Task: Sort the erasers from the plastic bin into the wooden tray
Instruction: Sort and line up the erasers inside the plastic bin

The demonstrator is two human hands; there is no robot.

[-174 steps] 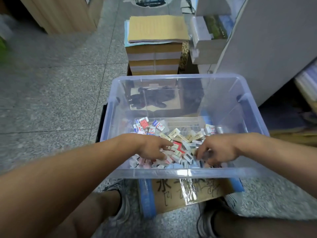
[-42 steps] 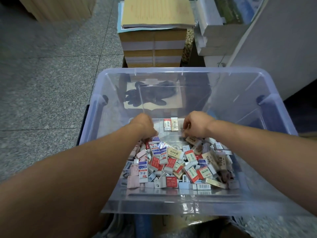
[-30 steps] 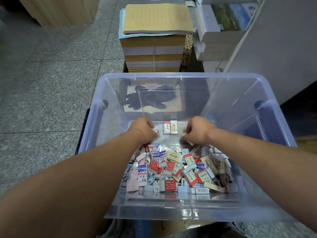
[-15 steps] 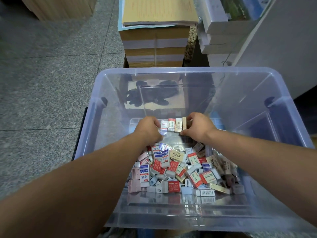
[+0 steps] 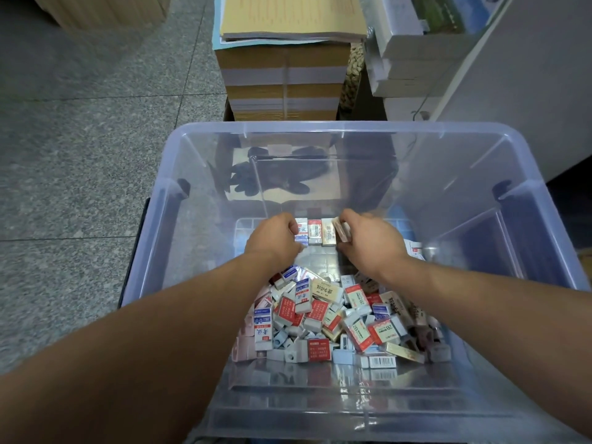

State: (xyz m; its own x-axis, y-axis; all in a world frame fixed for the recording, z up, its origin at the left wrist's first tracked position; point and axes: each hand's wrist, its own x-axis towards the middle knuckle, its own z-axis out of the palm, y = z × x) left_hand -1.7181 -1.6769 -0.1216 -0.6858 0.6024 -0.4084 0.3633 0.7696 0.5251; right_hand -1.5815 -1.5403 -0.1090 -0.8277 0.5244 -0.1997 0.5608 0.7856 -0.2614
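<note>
A clear plastic bin (image 5: 166, 200) holds a heap of several wrapped erasers (image 5: 323, 315) on its near floor. At the far end of the floor a short row of erasers (image 5: 315, 231) stands side by side. My left hand (image 5: 272, 237) has its fingers curled against the blue-and-white eraser (image 5: 301, 233) at the row's left end. My right hand (image 5: 368, 241) pinches a tilted eraser (image 5: 341, 230) at the row's right end. No wooden tray is visible.
A stack of paper-wrapped bundles (image 5: 285, 78) topped with a yellow pad stands just beyond the bin. White boxes (image 5: 413, 59) and a grey panel (image 5: 525, 78) are at the back right. Speckled stone floor (image 5: 80, 161) lies to the left.
The row at the far end of the bin has grown by erasers at both ends. My right hand now sets a tilted eraser at its right end; both hands stay at the row.
</note>
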